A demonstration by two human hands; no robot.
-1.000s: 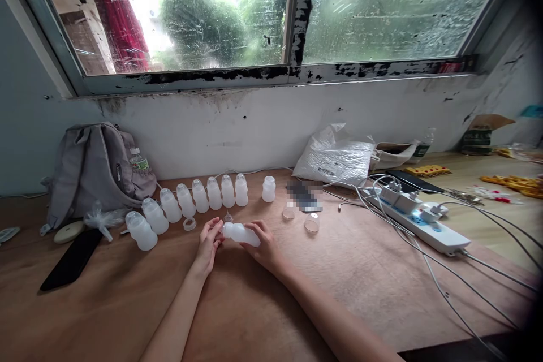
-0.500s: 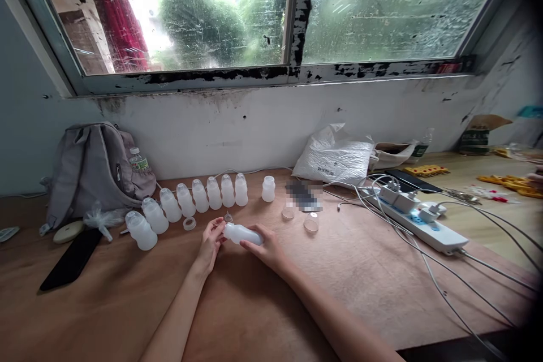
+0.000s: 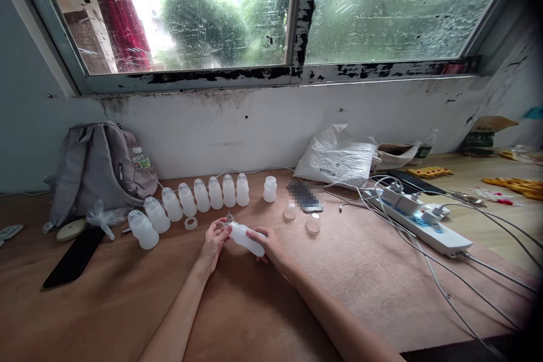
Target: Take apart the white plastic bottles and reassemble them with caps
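Note:
A frosted white baby bottle (image 3: pixel 247 239) lies tilted between my two hands above the table, its neck end toward the left. My right hand (image 3: pixel 271 246) is wrapped round its base end. The fingers of my left hand (image 3: pixel 214 243) are closed at its neck; whether they also pinch a small part there is too fine to see. Just behind the neck is a small clear nipple (image 3: pixel 229 217). A white collar ring (image 3: pixel 190 223) lies left of it. Two clear caps (image 3: pixel 313 224) rest to the right, and one uncapped bottle (image 3: pixel 270 189) stands behind.
Several capped bottles (image 3: pixel 186 200) stand in a curved row at the left. Beyond them are a grey backpack (image 3: pixel 95 167) and a black flat case (image 3: pixel 74 258). On the right lie a silver bag (image 3: pixel 335 158), a blurred phone, and a power strip (image 3: pixel 428 223) with trailing cables.
The bottle has turned so its base end sits lower and nearer me. My right hand's grip has shifted along it, and my left hand remains at the neck.

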